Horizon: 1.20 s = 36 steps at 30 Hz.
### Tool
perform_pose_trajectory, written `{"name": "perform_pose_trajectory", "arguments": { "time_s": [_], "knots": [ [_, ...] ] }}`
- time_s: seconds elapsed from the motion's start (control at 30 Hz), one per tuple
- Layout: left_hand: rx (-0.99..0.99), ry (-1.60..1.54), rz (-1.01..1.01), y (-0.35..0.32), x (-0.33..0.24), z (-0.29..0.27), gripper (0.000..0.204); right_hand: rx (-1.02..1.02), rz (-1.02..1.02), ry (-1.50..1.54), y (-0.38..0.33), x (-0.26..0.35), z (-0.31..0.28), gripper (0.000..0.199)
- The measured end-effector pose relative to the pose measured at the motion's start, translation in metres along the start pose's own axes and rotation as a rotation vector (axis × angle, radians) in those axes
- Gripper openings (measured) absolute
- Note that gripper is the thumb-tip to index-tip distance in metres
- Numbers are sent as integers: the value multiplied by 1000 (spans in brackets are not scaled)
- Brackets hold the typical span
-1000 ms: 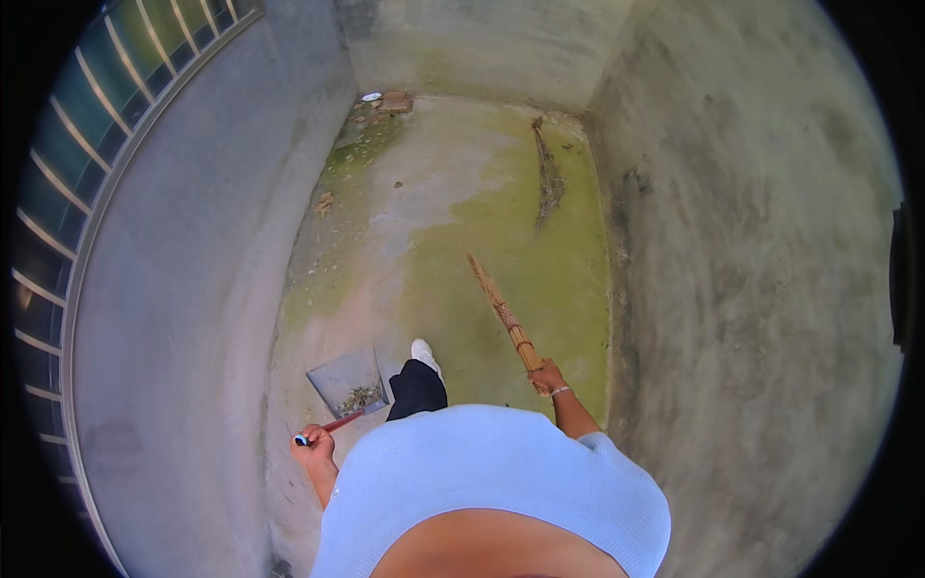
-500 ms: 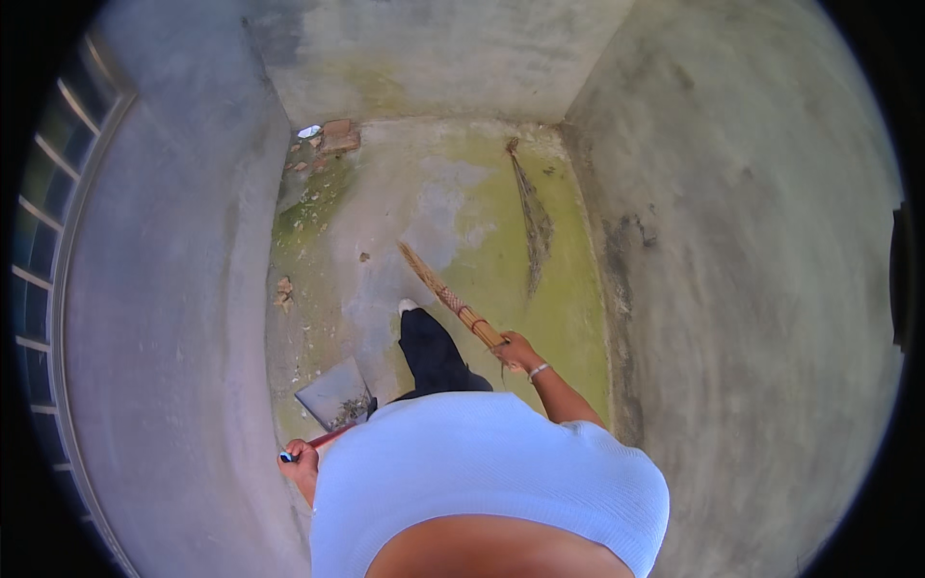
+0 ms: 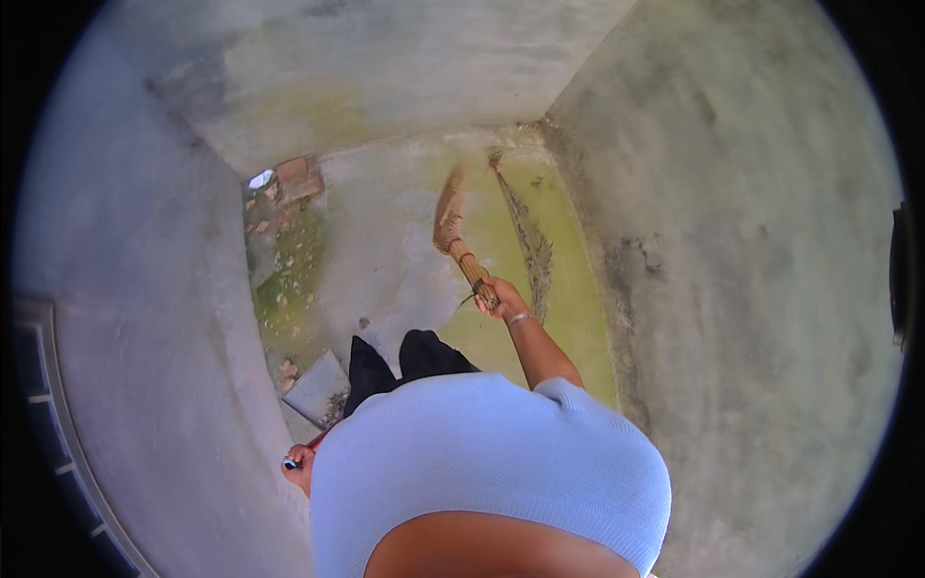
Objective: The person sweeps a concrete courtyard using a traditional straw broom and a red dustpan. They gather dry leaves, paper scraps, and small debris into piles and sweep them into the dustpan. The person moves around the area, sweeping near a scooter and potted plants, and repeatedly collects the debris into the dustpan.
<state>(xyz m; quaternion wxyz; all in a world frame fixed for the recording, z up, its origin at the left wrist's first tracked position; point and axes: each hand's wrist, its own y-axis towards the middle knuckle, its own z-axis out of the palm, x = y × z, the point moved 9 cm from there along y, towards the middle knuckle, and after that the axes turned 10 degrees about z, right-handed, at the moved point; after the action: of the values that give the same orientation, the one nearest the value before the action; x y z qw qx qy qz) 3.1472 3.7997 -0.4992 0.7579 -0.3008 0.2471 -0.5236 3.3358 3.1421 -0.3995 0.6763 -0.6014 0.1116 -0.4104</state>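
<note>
Mostly tan, the slender broom (image 3: 451,234), brown-tipped.

Open floor (image 3: 361,241) separates the bricks (image 3: 299,180) from the broom (image 3: 465,260); a dry stalk (image 3: 525,229) obstructs the broom's right side, and the dustpan (image 3: 316,388) and left wall (image 3: 164,376) hem in the left hand (image 3: 301,464).

We see soft, fairly even daylight and only faint shadows; its source is out of view. The shirt (image 3: 491,453) is bright, while the trousers (image 3: 429,356) sink to near black. Motion blurs the bristles of the broom (image 3: 451,233). Fisheye distortion bends the window frame (image 3: 66,424), and black fills our corners.
</note>
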Motion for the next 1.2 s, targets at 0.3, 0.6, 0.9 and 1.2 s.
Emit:
{"name": "perform_pose_trajectory", "arguments": {
  "time_s": [0.3,0.6,0.9,1.2],
  "knots": [
    [127,201,-136,127,139,231,17,-114,-81,599,2,224,-72,31],
    [5,92,110,136,355,391,13,-983,-385,-548,73,586,-150,33],
    [-42,167,26,46,596,573,13,-1055,-350,-1224,160,814,-141,31],
    [-72,257,-90,32,767,587,14,-905,-429,-895,226,810,-214,27]
  ]
}}
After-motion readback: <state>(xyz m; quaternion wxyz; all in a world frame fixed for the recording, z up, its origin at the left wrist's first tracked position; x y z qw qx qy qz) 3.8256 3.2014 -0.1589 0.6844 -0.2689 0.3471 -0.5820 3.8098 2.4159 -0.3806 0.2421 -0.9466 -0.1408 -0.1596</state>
